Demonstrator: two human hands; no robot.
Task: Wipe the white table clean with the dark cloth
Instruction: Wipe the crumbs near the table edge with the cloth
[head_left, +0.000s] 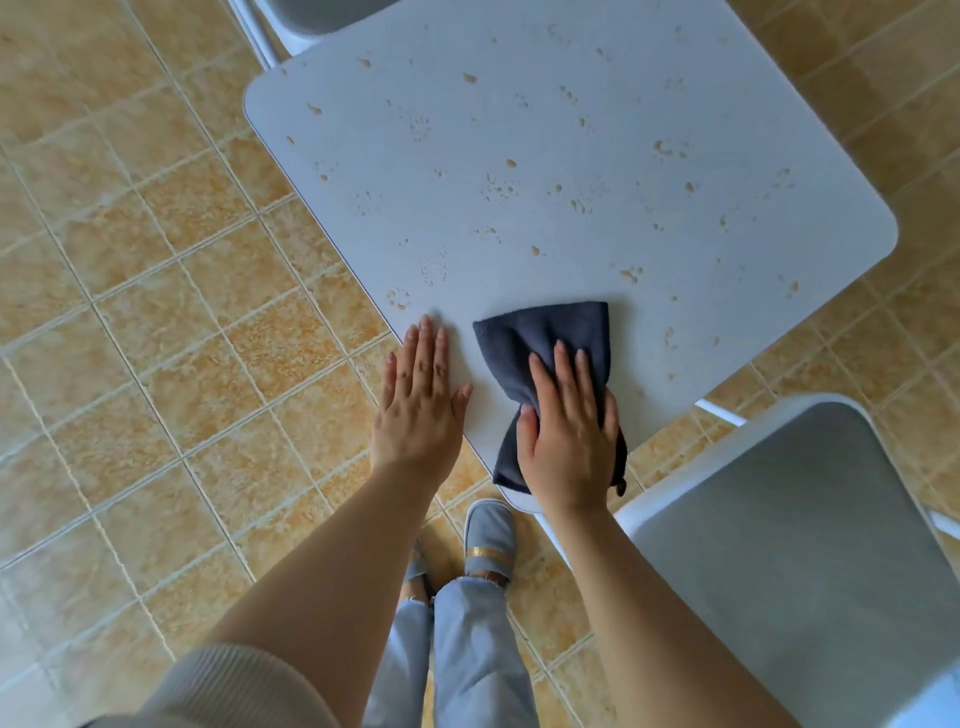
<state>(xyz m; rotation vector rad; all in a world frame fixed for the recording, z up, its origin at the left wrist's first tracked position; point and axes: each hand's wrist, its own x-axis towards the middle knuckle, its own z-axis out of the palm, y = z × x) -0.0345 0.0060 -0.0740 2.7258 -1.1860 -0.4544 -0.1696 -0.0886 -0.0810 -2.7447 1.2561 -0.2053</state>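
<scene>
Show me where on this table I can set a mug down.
The table beyond the cloth, up to the far chair, holds only spots. A narrow strip lies between left hand and cloth. Crowded: the near corner, under the right hand.

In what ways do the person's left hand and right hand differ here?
The left hand lies flat directly on the white table; the right hand presses the dark grey cloth. The left hand rests across the table's edge, the right hand nearer its corner. Both have straight fingers.
</scene>
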